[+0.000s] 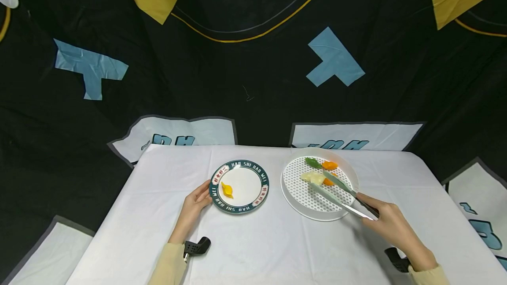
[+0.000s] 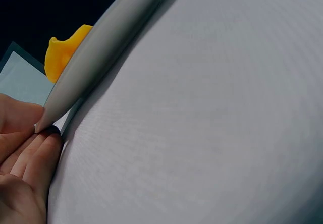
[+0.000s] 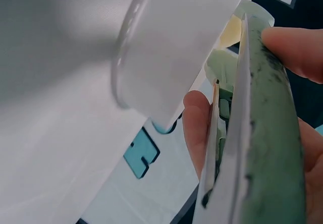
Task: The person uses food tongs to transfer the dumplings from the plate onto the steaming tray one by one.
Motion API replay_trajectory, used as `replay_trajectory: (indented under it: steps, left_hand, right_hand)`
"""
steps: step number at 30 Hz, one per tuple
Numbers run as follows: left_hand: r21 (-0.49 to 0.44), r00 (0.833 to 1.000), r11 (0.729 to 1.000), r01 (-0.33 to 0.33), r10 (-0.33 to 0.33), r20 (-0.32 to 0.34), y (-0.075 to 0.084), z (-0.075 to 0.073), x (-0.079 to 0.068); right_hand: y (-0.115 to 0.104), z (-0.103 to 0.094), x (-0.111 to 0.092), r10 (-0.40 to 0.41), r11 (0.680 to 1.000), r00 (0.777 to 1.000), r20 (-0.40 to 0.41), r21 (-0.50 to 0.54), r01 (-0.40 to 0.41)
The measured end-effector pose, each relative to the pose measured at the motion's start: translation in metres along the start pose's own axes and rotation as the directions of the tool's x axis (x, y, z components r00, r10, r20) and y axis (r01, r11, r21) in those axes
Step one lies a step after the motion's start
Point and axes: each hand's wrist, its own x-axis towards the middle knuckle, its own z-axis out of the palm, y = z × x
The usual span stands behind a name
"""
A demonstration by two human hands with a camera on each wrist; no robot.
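My left hand (image 1: 195, 206) pinches the left rim of a round plate (image 1: 239, 209) with a dark green patterned border, thumb above and fingers beneath it in the left wrist view. A small yellow dumpling-like piece (image 1: 227, 190) lies on the plate's left side. In my right hand (image 1: 390, 222) is a pair of greenish tongs (image 1: 330, 196), held between thumb and fingers. Their tips reach over a white perforated steamer tray (image 1: 295, 190), right at a pale yellow piece (image 1: 313, 177). Beside it lie a green piece (image 1: 313, 162) and two orange pieces (image 1: 329, 165).
A white cloth covers the table (image 1: 253, 254). Behind it hangs a black curtain (image 1: 237, 78) with blue and yellow shapes. Each wrist carries a black camera, one at the left sleeve (image 1: 168, 263). The plate and tray stand apart, cloth between them.
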Motion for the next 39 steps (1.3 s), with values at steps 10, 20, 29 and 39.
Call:
replay_trajectory:
  steps: [10, 20, 29, 39]
  left_hand:
    - [-0.003, 1.000, 1.000, 0.003, -0.003, -0.004, 0.001, 0.000, 0.000]
    - [-0.009, 1.000, 1.000, -0.011, 0.011, 0.003, 0.000, 0.000, 0.000]
    - [-0.006, 1.000, 1.000, -0.003, 0.003, -0.005, -0.001, -0.001, 0.000]
    - [-0.026, 1.000, 1.000, 0.009, -0.009, 0.012, 0.000, 0.000, -0.001]
  right_hand:
    - [0.008, -0.015, -0.016, 0.031, 0.998, 0.999, -0.040, -0.062, -0.033]
    - [0.011, -0.023, -0.025, 0.076, 0.994, 0.997, -0.033, -0.077, -0.078]
    - [0.006, -0.024, -0.021, 0.123, 0.989, 0.992, 0.001, -0.079, -0.123]
    - [-0.012, -0.011, -0.006, 0.007, 1.000, 0.999, -0.043, -0.027, -0.008]
